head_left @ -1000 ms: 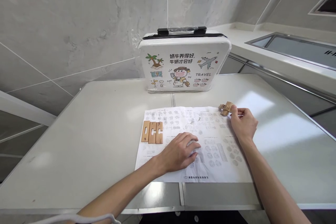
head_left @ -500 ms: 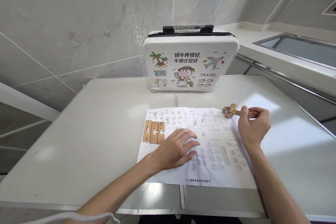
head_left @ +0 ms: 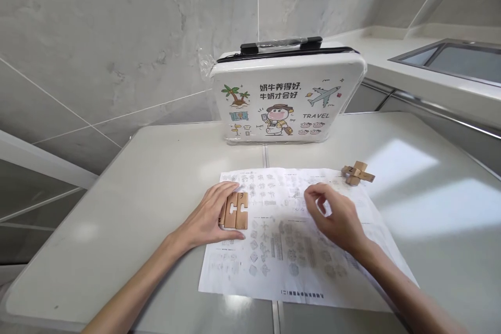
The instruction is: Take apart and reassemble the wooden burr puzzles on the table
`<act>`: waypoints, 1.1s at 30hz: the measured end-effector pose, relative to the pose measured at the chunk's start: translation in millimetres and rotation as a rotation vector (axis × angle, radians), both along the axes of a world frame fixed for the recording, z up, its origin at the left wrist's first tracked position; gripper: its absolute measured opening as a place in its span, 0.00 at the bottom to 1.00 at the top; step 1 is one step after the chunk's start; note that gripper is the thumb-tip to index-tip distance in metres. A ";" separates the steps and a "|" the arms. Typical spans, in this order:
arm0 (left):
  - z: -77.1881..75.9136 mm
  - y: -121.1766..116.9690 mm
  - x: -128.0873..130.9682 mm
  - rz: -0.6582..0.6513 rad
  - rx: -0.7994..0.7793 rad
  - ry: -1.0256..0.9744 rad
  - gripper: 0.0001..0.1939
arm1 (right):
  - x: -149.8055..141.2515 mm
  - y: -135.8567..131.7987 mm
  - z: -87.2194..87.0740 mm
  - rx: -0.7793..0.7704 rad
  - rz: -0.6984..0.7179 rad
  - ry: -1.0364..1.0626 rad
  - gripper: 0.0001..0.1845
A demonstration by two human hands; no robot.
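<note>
Three flat, notched wooden puzzle pieces (head_left: 241, 211) lie side by side on the left part of a printed paper sheet (head_left: 282, 266). My left hand (head_left: 205, 216) curves around them, fingers past their far ends and thumb near their close ends. It is open and partly covers the leftmost piece. Over the middle right of the sheet is my right hand (head_left: 336, 219), its fingers curled in towards the thumb, with nothing visible in them. Beyond it, a cross-shaped assembly of interlocked wooden pieces (head_left: 357, 173) rests at the sheet's far right corner.
At the back of the white table (head_left: 117, 219) stands a white hard case (head_left: 246, 73) with cartoon prints, a black handle and plastic wrap. A grey wall (head_left: 117, 36) rises behind it. To the right is a counter with a sink (head_left: 462, 65).
My right hand has let go of the cross-shaped assembly and moved left over the sheet. My left hand has moved left to surround the flat pieces. The view has shifted slightly.
</note>
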State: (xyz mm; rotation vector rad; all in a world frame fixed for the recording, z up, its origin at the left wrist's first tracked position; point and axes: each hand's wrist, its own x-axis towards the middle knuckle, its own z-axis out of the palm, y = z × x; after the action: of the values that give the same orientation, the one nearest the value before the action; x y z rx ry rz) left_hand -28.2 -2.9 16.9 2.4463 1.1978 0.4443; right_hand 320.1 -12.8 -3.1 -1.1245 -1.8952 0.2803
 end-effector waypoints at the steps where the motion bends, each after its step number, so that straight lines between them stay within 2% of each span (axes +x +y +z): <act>1: -0.4 1.2 0.5 -0.001 -0.015 0.002 0.56 | -4.4 -1.2 -0.3 -0.029 0.084 -0.026 0.06; 4: 0.0 4.1 3.4 -0.001 -0.021 -0.001 0.50 | -15.2 -3.4 -1.8 -0.072 0.250 -0.083 0.07; 8: 0.1 6.7 5.5 -0.025 0.033 -0.016 0.48 | -21.7 -3.1 -4.5 -0.182 0.337 -0.067 0.07; 13: -2.8 8.9 18.2 -0.039 0.077 -0.042 0.49 | -20.2 0.3 -8.2 -0.352 0.314 0.045 0.07; 18: -7.0 12.2 58.4 -0.114 0.049 -0.092 0.51 | -17.2 2.7 -10.5 -0.456 0.220 0.130 0.07; 21: -9.8 15.0 81.1 -0.147 0.039 -0.116 0.53 | -16.9 3.1 -10.7 -0.473 0.179 0.143 0.07; 24: -11.7 16.6 91.5 -0.146 0.027 -0.128 0.53 | -17.0 2.7 -10.5 -0.482 0.164 0.136 0.07; 28: -11.8 15.7 90.6 -0.122 -0.021 -0.131 0.52 | -16.4 2.6 -11.5 -0.456 0.201 0.077 0.06; 33: -7.8 15.8 79.6 -0.128 -0.047 -0.140 0.54 | -14.0 3.3 -15.2 -0.330 0.261 -0.066 0.05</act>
State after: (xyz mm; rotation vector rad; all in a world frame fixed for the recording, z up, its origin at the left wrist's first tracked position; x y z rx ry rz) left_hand 51.4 12.9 9.1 2.3911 0.9772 0.5341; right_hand 306.1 -9.5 -18.3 -1.1051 -2.1076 0.7317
